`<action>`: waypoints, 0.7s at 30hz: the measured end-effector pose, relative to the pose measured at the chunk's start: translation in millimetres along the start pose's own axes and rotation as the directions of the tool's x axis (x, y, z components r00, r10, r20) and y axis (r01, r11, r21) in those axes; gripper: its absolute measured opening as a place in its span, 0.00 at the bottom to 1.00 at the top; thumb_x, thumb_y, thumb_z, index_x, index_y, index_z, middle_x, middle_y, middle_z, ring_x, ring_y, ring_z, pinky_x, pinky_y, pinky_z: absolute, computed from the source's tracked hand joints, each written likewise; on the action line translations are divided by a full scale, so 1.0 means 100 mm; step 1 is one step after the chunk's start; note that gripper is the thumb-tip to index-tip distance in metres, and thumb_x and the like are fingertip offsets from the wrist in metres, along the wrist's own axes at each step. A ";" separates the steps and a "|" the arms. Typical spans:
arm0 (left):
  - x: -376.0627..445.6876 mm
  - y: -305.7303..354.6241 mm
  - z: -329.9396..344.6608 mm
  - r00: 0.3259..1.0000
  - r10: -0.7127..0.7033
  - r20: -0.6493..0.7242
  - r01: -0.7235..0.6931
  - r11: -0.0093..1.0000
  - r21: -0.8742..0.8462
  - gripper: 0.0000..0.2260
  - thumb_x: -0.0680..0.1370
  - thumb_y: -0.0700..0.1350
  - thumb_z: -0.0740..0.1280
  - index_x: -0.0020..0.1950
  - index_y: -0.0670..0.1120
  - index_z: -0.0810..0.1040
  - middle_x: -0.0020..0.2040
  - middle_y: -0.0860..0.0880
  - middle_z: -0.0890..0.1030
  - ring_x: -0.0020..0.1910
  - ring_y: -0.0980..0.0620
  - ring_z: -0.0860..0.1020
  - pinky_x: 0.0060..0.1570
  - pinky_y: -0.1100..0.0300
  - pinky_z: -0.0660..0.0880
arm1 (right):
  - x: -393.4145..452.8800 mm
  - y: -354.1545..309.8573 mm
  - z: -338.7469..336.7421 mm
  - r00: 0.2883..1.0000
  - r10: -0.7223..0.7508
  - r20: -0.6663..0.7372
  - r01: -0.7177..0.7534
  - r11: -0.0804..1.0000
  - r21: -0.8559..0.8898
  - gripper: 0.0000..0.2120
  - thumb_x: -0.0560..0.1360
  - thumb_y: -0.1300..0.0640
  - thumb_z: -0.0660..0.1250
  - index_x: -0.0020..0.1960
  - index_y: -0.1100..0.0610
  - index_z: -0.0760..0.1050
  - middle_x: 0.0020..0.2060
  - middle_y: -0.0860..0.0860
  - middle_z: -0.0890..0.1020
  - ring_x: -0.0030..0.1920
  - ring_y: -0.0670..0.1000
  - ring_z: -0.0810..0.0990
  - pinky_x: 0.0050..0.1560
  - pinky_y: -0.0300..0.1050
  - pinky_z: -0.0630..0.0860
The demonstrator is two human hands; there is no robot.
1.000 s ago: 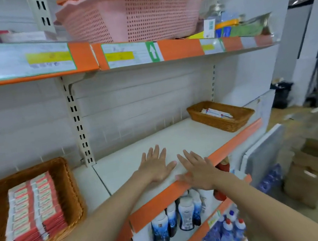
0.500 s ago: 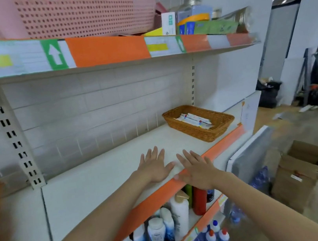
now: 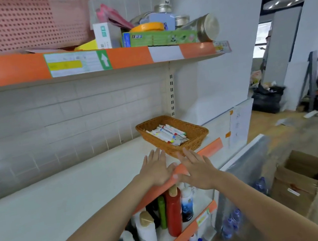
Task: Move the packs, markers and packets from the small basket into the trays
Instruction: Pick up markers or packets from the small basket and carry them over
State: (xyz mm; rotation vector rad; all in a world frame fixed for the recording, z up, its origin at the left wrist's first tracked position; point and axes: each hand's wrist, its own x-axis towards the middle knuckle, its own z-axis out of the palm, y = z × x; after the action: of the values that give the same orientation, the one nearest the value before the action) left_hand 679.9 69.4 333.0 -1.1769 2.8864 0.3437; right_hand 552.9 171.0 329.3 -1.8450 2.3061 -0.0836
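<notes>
A small brown wicker basket (image 3: 194, 135) stands on the white middle shelf (image 3: 66, 198) near its right end. Inside lie several white markers (image 3: 167, 133) with coloured dots. My left hand (image 3: 157, 169) lies flat on the shelf just in front of the basket, fingers straight and spread, holding nothing. My right hand (image 3: 197, 167) hovers at the shelf's orange front edge, fingers straight, its fingertips close to the basket's near rim, also empty. No tray is in view.
A pink perforated plastic basket (image 3: 15, 24), boxes and tins crowd the upper shelf. Bottles (image 3: 174, 213) stand on the shelf below. Right of the shelving, a white board (image 3: 248, 160) leans, and an open cardboard box (image 3: 301, 179) sits on the floor.
The view has swung right: the large wicker basket of red packs has left the frame and the small basket is now close. Both hands slid right along the shelf toward it.
</notes>
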 end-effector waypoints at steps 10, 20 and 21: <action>1.01 0.08 -0.13 0.995 0.026 -0.099 -0.027 1.000 -0.004 0.28 0.82 0.58 0.49 0.74 0.40 0.59 0.73 0.39 0.61 0.73 0.41 0.59 0.71 0.51 0.56 | 0.67 0.60 -0.28 0.996 0.016 -0.087 -0.015 1.000 0.014 0.31 0.82 0.40 0.49 0.79 0.50 0.41 0.79 0.51 0.43 0.78 0.52 0.44 0.75 0.53 0.45; 1.88 -0.20 -0.10 0.994 -0.102 -0.032 0.103 0.995 0.018 0.31 0.81 0.62 0.44 0.76 0.44 0.61 0.74 0.38 0.61 0.73 0.39 0.57 0.73 0.47 0.54 | 1.64 0.84 -0.43 0.999 -0.019 -0.034 0.018 1.000 -0.011 0.31 0.82 0.41 0.47 0.79 0.51 0.43 0.79 0.52 0.47 0.78 0.54 0.47 0.75 0.53 0.48; 1.91 -0.21 -0.11 0.994 -0.103 -0.040 0.105 0.994 0.031 0.32 0.81 0.62 0.46 0.76 0.42 0.59 0.75 0.38 0.60 0.74 0.40 0.56 0.73 0.48 0.54 | 1.71 0.84 -0.43 0.999 -0.034 -0.027 0.034 0.999 -0.009 0.31 0.82 0.41 0.48 0.79 0.52 0.43 0.79 0.52 0.47 0.78 0.54 0.47 0.75 0.53 0.48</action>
State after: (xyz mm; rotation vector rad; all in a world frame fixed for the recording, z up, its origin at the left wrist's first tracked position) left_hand 558.4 -79.1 322.5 -1.3366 2.8362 0.2727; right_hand 428.6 20.3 339.4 -1.8991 2.2969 -0.1048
